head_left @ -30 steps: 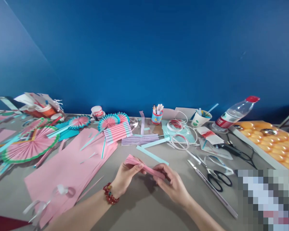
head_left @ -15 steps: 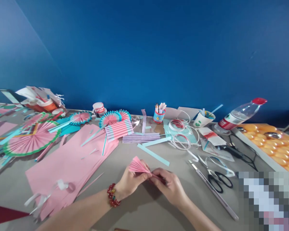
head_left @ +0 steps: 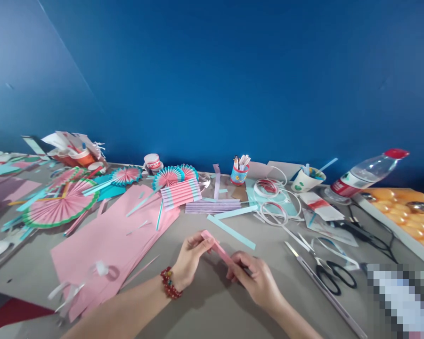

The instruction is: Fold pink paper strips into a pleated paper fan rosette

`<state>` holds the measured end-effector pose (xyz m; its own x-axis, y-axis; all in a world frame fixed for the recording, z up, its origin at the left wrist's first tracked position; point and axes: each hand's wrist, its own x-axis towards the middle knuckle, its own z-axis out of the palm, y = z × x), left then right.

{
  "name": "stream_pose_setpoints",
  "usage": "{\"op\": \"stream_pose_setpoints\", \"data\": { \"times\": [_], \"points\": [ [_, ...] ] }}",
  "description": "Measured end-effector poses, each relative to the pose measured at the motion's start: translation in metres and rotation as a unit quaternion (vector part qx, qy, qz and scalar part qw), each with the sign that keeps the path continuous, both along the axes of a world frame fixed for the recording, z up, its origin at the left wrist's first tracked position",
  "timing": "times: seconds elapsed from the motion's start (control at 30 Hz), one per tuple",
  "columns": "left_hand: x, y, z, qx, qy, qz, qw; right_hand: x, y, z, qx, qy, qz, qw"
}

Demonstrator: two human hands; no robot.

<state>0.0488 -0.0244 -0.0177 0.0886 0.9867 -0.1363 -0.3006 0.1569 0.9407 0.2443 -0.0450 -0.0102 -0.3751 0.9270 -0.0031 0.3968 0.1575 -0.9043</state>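
A narrow strip of folded pink paper runs slantwise between my two hands, its pleats pressed together. My left hand, with a red bead bracelet at the wrist, pinches the far end between thumb and fingers. At the near end my right hand grips the paper, its fingers curled around and partly hiding it. Both hands are just above the grey table. To their left lies a stack of pink paper sheets. Light blue paper strips lie beyond them.
Scissors and a utility knife lie on the right. Behind them are coiled white strips, a paper cup and a tilted plastic bottle. Finished paper fans and pleated purple paper lie left and centre.
The pink folded paper was fanned out at its far end and is now pressed into a flat narrow strip. My left hand has shifted its grip on that end.
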Motion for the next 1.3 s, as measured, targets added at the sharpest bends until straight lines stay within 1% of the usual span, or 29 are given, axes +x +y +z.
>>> {"op": "stream_pose_setpoints", "data": {
  "times": [0.13, 0.23, 0.33, 0.43, 0.53, 0.67, 0.73, 0.8, 0.9, 1.07, 1.13, 1.2, 1.23, 1.27, 1.3],
  "points": [
    [-0.001, 0.001, 0.0, -0.002, -0.021, 0.004, 1.0, -0.002, -0.001, 0.005, -0.016, 0.005, -0.013, 1.0],
    [-0.004, 0.004, 0.003, 0.015, 0.001, 0.013, 1.0, -0.002, 0.0, 0.004, -0.027, 0.0, -0.023, 0.999],
    [-0.008, 0.009, 0.005, 0.023, 0.014, 0.05, 0.998, 0.001, 0.002, 0.0, -0.045, 0.003, -0.032, 0.998],
    [-0.013, 0.014, 0.005, 0.013, -0.001, 0.088, 0.996, 0.005, 0.003, -0.004, -0.041, 0.006, -0.041, 0.998],
    [-0.016, 0.017, 0.003, 0.002, -0.019, 0.091, 0.996, 0.006, 0.003, -0.003, -0.039, 0.024, -0.041, 0.998],
    [-0.018, 0.018, -0.001, -0.025, -0.034, 0.098, 0.994, 0.006, 0.003, 0.001, -0.064, 0.062, -0.036, 0.995],
    [-0.018, 0.019, -0.002, -0.027, -0.039, 0.103, 0.994, 0.006, 0.004, 0.002, -0.07, 0.075, -0.032, 0.994],
    [-0.018, 0.019, -0.002, -0.026, -0.047, 0.109, 0.993, 0.006, 0.005, 0.002, -0.067, 0.09, -0.033, 0.993],
    [-0.017, 0.019, 0.001, -0.029, -0.065, 0.116, 0.991, 0.007, 0.007, 0.0, -0.044, 0.107, -0.052, 0.992],
    [-0.017, 0.018, 0.003, -0.019, -0.077, 0.105, 0.991, 0.011, 0.007, -0.002, 0.01, 0.088, -0.064, 0.994],
    [-0.018, 0.02, 0.002, -0.034, -0.052, 0.082, 0.995, 0.014, 0.008, -0.001, 0.029, 0.076, -0.064, 0.995],
    [-0.021, 0.022, 0.002, -0.034, 0.014, 0.045, 0.998, 0.017, 0.009, 0.0, 0.053, 0.059, -0.071, 0.994],
    [-0.023, 0.023, 0.004, -0.009, 0.068, 0.034, 0.997, 0.019, 0.01, 0.0, 0.073, 0.041, -0.079, 0.993],
    [-0.024, 0.023, 0.006, 0.04, 0.138, 0.036, 0.989, 0.021, 0.01, 0.001, 0.102, 0.016, -0.085, 0.991],
    [-0.024, 0.021, 0.01, 0.108, 0.22, 0.044, 0.969, 0.022, 0.011, 0.001, 0.142, -0.011, -0.088, 0.986]
  ]
}}
